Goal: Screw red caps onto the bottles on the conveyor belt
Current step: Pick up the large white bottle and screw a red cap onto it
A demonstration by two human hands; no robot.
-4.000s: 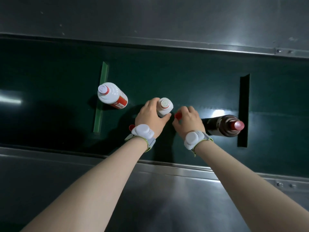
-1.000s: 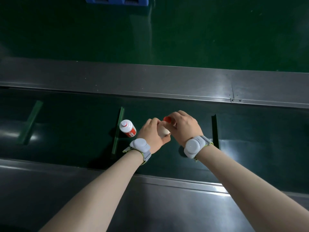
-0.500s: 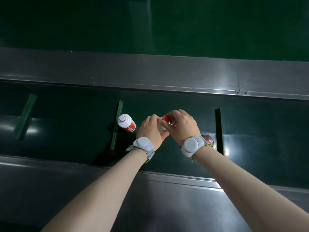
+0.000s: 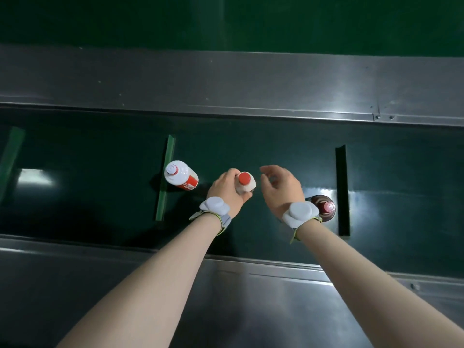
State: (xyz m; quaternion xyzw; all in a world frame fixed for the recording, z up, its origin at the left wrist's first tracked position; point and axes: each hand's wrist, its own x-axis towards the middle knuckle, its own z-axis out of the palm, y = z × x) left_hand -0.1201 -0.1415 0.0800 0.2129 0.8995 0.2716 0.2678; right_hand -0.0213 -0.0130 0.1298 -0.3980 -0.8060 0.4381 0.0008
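Note:
My left hand (image 4: 227,190) grips a small white bottle (image 4: 247,188) standing on the dark green conveyor belt (image 4: 100,177). A red cap (image 4: 244,178) sits on that bottle's top. My right hand (image 4: 282,188) hovers just right of the bottle with fingers apart and nothing in it. To the left stands a second white bottle (image 4: 181,175) with a red label and a white top, no red cap on it. A dark brown bottle (image 4: 322,207) with a red cap stands to the right, partly behind my right wrist.
Green cleats cross the belt at left (image 4: 165,177) and far left (image 4: 10,159); a dark cleat (image 4: 342,192) crosses at right. Grey metal rails run along the far side (image 4: 226,81) and near side (image 4: 251,297) of the belt.
My right hand has let go of the red cap and pulled back to the right with fingers spread. The cap now sits on the bottle in my left hand.

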